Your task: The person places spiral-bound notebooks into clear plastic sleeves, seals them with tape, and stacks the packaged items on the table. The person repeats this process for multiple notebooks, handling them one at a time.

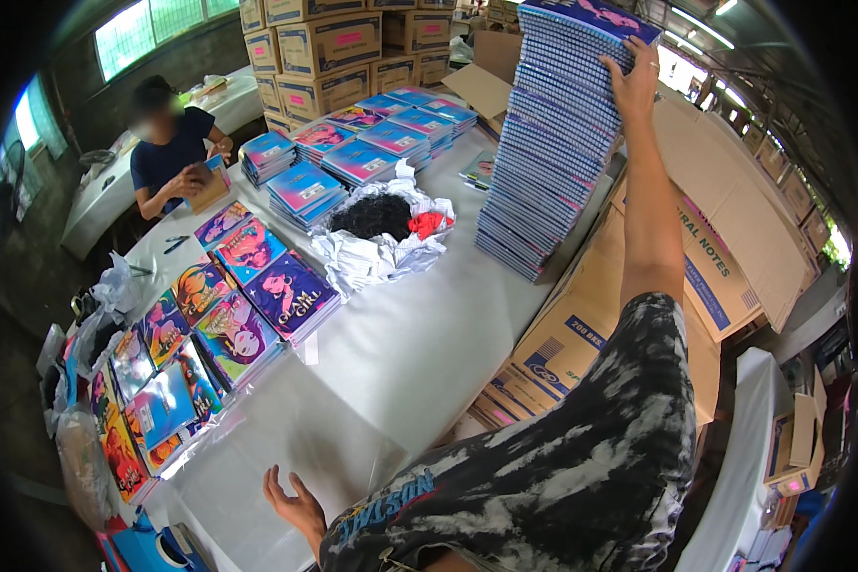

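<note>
A tall stack of spiral notebooks (551, 143) rises at the right of the table, its bound edges facing me. My right hand (631, 84), arm stretched up, is at the top corner of this stack. Its fingers lie over the top notebook's purple cover and the thumb presses the side. Low in the view, my left hand (296, 503) has its fingers apart and nothing in them. It is over or beside a clear plastic sheet (296, 429) on the white table (400, 353). Beyond that hand lie rows of colourful notebooks (243, 329).
Blue-pink notebook piles (391, 143) stand at the back beside crumpled white paper (381, 253) holding black material. An opened carton (582, 334) is against the table's right side. Across the table, a person (176, 153) holds a notebook. Stacked cartons (329, 48) are behind.
</note>
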Demonstrator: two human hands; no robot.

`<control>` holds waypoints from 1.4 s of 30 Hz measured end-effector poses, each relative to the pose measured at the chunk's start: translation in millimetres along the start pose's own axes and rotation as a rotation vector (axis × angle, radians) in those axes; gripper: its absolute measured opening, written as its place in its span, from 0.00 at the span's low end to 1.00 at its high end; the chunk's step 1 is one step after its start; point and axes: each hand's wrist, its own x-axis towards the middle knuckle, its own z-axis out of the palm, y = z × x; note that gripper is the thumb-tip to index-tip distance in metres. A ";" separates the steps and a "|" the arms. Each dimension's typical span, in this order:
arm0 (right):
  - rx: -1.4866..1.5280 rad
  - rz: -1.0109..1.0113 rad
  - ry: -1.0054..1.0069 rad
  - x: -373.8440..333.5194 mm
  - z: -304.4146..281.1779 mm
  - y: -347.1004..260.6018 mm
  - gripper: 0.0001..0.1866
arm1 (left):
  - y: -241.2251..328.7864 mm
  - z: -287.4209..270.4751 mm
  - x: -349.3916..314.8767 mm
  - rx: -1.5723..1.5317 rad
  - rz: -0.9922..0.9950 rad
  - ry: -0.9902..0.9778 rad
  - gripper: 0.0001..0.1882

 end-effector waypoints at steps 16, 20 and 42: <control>-0.028 0.522 -0.080 4.7 -0.6 -22.2 0.41 | 428.0 125.7 110.8 -0.699 1.274 -0.623 0.20; 0.255 0.747 -0.297 8.9 7.0 39.1 0.48 | 521.2 160.0 125.0 -0.759 1.215 -0.715 0.25; 0.383 -0.041 -0.277 -19.9 -45.2 -18.5 0.42 | 634.7 245.9 169.0 -2.053 0.059 -1.551 0.24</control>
